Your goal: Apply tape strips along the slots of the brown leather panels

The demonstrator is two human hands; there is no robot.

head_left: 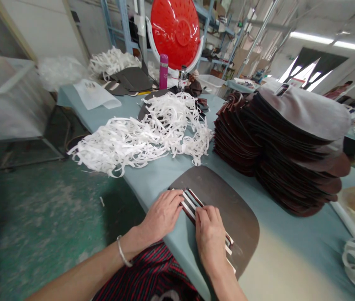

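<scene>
L hand (161, 217): lay palm-down on near edge of brown piece, fingers flat & fairly spread, tips pressing on striped strips; gripped nothing. Bracelet (122, 252) on wrist.
R hand (209, 234): lay flat over strips, fingers close together, pressing down; not closed round anything.
Strips (191, 201): white/dark bands, side by side, running diagonally along the piece's near edge, partly hidden under both hands.
Brown piece (224, 200): flat, rounded corners, on blue-grey table (290, 251), near front edge.
White scrap pile (146, 133): behind piece, well apart.
Stack of brown pieces (284, 146): R of piece, tall, fanned.
Red basin (176, 31): far end, upright.
</scene>
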